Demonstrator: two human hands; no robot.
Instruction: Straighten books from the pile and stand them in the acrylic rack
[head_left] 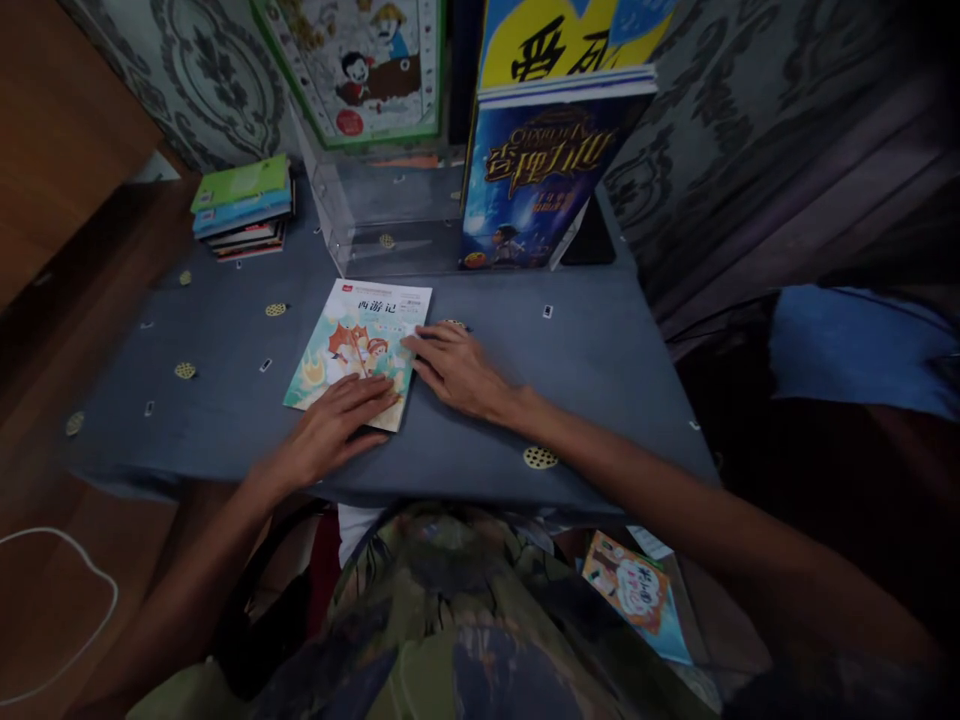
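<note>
While your left hand (330, 432) and right hand (459, 372) lie open, flat, touching one book (352, 340), one stack of books (241, 208) sits far left. Two upright books (532, 180) stand behind.

Left hand (334, 425) flat, palm down, fingers straight and together, pointing up-right. Right hand (457, 372) flat too, palm down, fingers slightly spread, pointing left. Hands close together. Bare forearms angle in from lower corners.

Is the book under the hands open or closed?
Closed: the book lies flat on the table, front cover up, left hand on it, right hand at its edge.
</note>
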